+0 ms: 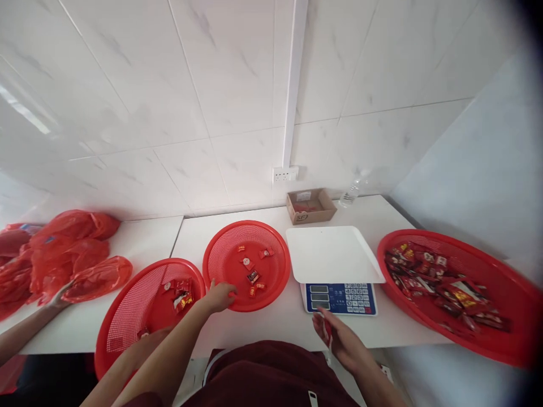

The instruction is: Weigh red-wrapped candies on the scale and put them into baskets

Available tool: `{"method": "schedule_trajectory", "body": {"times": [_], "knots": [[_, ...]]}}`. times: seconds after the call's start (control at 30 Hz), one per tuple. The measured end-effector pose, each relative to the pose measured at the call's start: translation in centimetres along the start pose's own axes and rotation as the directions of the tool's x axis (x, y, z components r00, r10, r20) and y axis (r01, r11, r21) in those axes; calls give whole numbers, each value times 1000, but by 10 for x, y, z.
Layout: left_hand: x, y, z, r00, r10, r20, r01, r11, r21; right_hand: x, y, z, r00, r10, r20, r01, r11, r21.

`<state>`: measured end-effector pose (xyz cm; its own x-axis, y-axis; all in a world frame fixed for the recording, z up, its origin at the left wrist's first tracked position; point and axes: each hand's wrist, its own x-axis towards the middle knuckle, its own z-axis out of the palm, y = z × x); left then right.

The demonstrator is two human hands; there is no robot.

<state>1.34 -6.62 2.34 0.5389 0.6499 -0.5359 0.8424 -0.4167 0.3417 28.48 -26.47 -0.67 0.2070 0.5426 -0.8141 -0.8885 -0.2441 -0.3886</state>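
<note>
My left hand [220, 297] reaches forward and its fingers curl over the near rim of the middle red mesh basket [220, 249], which holds several small wrapped candies [253, 276]. My right hand [337, 334] hovers just in front of the scale's blue keypad [339, 297], with the fingers bent around a small red and white piece that I cannot name. The white scale pan [333, 253] carries nothing.
A second red basket [127, 316] with a few candies sits at the left, with another person's hand [146, 342] at its rim. That person's other hand [59, 294] rests on red plastic bags [72, 249]. A large red tray of candies [500, 282], a cardboard box [311, 206] and a bottle [350, 195] stand right and behind.
</note>
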Motion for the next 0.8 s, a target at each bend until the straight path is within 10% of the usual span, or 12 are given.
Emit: {"method": "schedule_trajectory", "body": {"times": [0.3,0.57,0.8], "knots": [[-20,30,3,987,131,92,-124,990,-73,-9,-91,45,948,-308,-78,318,917,241],[-6,40,29,967,251,47,-222,918,-327,-6,-73,-22,979,-185,-86,196,971,134],[15,33,8,998,49,-51,-68,864,-498,-8,-121,-76,894,-406,-187,422,905,50]]}}
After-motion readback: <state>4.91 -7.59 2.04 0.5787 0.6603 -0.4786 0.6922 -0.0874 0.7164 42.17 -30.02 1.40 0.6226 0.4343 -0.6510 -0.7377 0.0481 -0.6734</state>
